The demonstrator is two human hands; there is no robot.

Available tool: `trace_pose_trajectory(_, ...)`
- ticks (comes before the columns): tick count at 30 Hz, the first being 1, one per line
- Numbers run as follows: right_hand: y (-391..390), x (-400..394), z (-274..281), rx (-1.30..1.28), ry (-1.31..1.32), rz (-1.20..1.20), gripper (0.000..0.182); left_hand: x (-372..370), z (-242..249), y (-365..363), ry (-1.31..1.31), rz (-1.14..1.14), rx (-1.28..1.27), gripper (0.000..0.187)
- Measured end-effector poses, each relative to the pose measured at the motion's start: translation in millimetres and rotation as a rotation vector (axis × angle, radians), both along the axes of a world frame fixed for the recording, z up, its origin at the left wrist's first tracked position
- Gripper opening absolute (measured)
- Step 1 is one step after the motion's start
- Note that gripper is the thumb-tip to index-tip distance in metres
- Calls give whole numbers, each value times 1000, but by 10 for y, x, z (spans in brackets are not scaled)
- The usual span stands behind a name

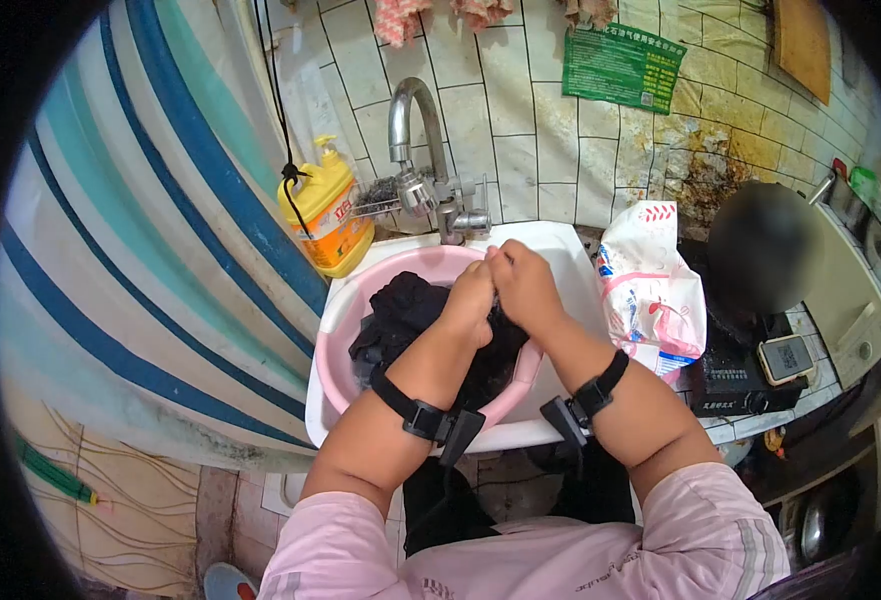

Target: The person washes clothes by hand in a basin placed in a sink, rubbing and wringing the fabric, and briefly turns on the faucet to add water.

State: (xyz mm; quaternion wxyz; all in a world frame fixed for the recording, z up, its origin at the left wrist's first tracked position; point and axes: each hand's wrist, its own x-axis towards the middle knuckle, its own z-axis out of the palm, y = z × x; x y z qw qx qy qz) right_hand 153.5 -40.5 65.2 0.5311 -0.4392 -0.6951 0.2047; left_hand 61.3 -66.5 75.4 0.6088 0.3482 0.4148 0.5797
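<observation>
A pink basin (328, 365) sits in the white sink (572, 262), with a heap of dark wet-looking clothing (410, 308) inside. My left hand (472, 300) and my right hand (523, 284) meet above the basin's far side, knuckles close together. Both are closed, and dark cloth shows between and below them, so they appear to grip part of the clothing. The fingers' inner sides are mostly hidden. Just beyond my hands rises the metal faucet (402, 125); no stream of water is visible from its spout.
A yellow pump bottle (320, 215) stands at the sink's back left, beside a striped curtain (170, 210). On the right are a white printed bag (650, 275), a black stove (735, 395) and a phone-like device (786, 358). A tiled wall (510, 140) closes off the back.
</observation>
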Motion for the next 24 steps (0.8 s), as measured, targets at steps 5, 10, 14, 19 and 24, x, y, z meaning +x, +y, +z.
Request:
trace_pose_trajectory(5, 406, 194, -238, -131, 57, -49, 31, 8, 39, 18, 31, -95, -180, 41)
trace_pose_trajectory(10, 15, 128, -73, 61, 17, 15, 23, -127, -113, 178, 9, -65, -151, 40)
trace_pose_trajectory(14, -198, -35, 8, 408, -54, 111, 24, -167, -316, 262, -368, -193, -29, 40)
trace_pose_trajectory(19, 226, 183, -67, -54, 4, -42, 32, -77, -86, 127, -124, -181, -160, 30)
trace_pose_trajectory(24, 335, 239, -201, -61, 3, -74, 33, -137, -70, 151, 44, -179, -101, 26)
